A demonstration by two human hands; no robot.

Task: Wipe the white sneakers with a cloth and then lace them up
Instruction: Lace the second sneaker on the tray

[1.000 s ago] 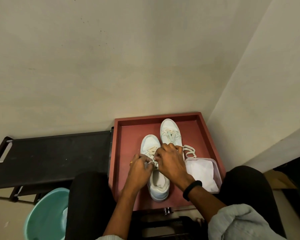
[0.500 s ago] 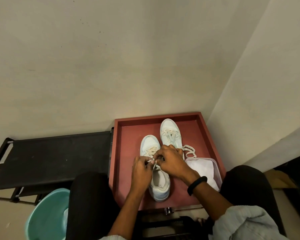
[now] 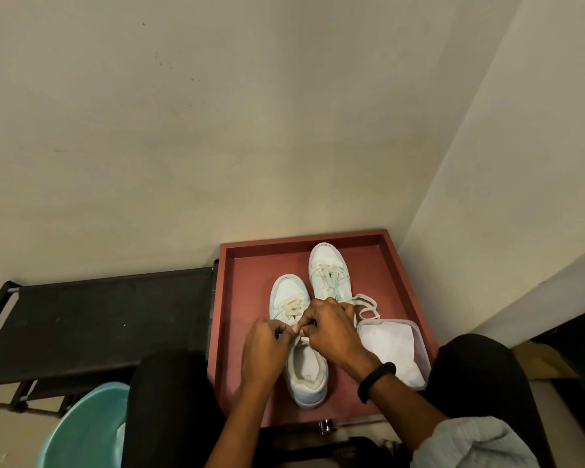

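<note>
It looked like a corner of a home, where two bare beige walls (image 3: 217, 130) met. A low black fabric-topped rack (image 3: 98, 315) stood against the wall, with a teal plastic basin (image 3: 81, 430) just beside it. A pair of white sneakers (image 3: 289, 292) lay in a red-brown tray (image 3: 247, 332) before me.

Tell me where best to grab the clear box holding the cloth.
Take the box by its far right rim, coming from above right: that edge is bare, while the right hand and wrist crowd its left side.
</note>
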